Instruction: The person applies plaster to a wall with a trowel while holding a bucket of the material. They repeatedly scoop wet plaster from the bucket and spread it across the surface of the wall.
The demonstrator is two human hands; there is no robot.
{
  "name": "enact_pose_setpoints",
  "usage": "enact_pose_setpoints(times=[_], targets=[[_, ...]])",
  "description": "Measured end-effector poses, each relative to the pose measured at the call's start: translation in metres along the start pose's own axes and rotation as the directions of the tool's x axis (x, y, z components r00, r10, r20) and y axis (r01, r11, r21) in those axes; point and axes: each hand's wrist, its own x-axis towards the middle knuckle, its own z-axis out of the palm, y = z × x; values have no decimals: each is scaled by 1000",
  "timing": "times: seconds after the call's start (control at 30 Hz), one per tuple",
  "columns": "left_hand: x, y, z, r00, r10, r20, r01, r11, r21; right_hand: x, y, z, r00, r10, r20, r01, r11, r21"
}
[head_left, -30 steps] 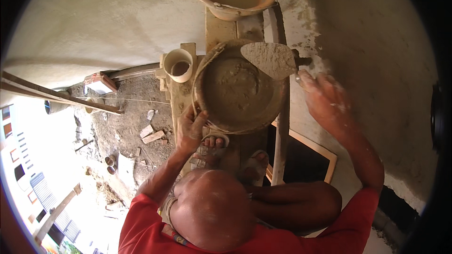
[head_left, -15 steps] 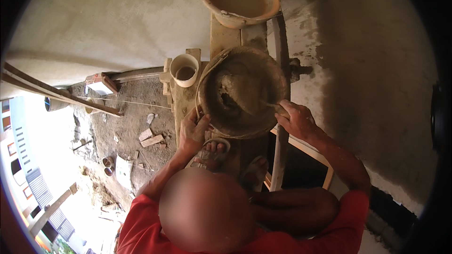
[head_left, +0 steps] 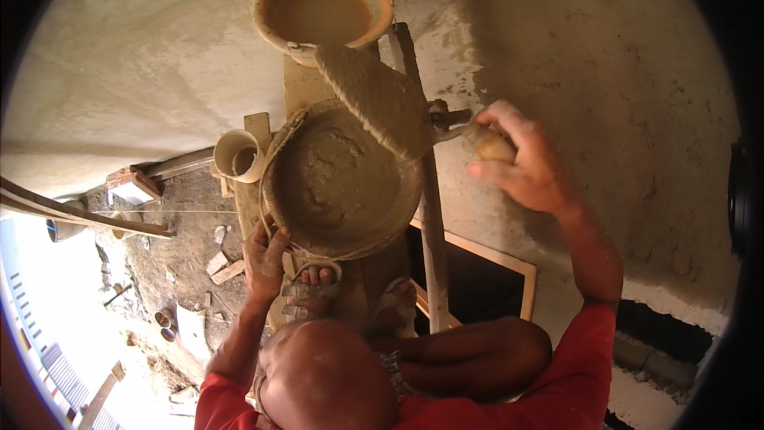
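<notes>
My right hand (head_left: 521, 161) is closed round the handle of a mortar trowel (head_left: 374, 95). Its broad blade, coated in wet grey mortar, is raised over the far right rim of a round bucket (head_left: 274, 223). Inside that bucket lies soft mortar (head_left: 330, 171) with an uneven surface. My left hand (head_left: 264, 259) grips the bucket's near left rim, its fingers bent over the edge.
An orange basin (head_left: 382, 20) of murky water stands beyond the bucket on the planks (head_left: 301, 87). Left of it is a white pail (head_left: 239, 155). A wooden pole (head_left: 430, 231) runs along the right, before a partly wet plastered wall (head_left: 605, 111). The ground lies lower left.
My right hand has lifted the trowel out of the mortar, up and to the right. The bucket and basin now appear farther left in the view. My left hand stays on the bucket rim.
</notes>
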Motion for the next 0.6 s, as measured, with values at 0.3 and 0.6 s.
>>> enact_pose_setpoints(times=[0.3,0.6], targets=[[5,5,10,1000,19,9,-20,996,89,-15,238,-42,659,743,-112,-691,658,299],[-5,-2,-2,999,-23,-32,26,996,90,-6,50,-58,754,616,-229,-621,782,55]])
